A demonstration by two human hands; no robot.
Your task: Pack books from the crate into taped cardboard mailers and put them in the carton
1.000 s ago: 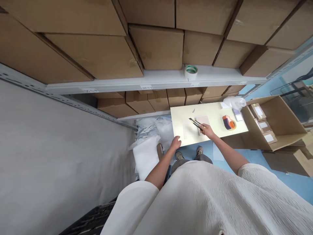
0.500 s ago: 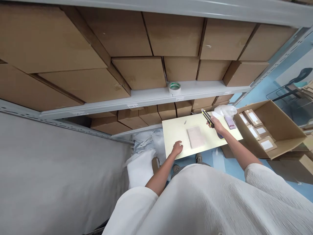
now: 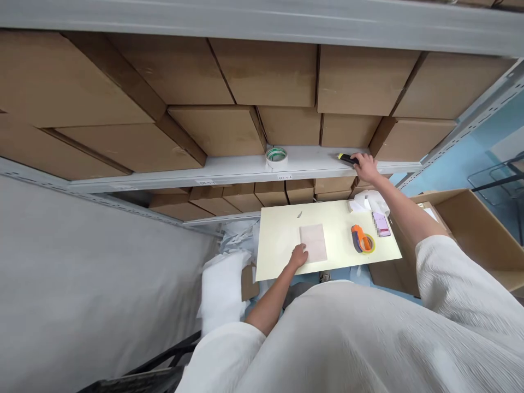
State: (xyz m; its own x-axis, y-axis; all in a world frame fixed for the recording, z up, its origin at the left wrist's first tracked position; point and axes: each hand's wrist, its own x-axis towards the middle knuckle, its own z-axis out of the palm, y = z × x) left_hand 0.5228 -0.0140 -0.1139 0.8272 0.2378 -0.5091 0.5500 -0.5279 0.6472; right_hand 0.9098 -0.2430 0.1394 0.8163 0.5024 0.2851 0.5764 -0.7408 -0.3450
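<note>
Right hand (image 3: 368, 168): fingers pinching utility knife (image 3: 346, 159), long axis pointing left along shelf (image 3: 313, 158). Left hand (image 3: 298, 256) nearer pale flat packet (image 3: 315, 242), right of fingers; their grip unclear.

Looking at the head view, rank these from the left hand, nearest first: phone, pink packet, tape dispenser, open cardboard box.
1. Pink packet: at the left hand
2. Tape dispenser: right of it
3. Phone: farther right
4. Open cardboard box: far right

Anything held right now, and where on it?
Right hand holds the cutter by its rear end. Left hand touches the pale packet, no grip visible.
</note>
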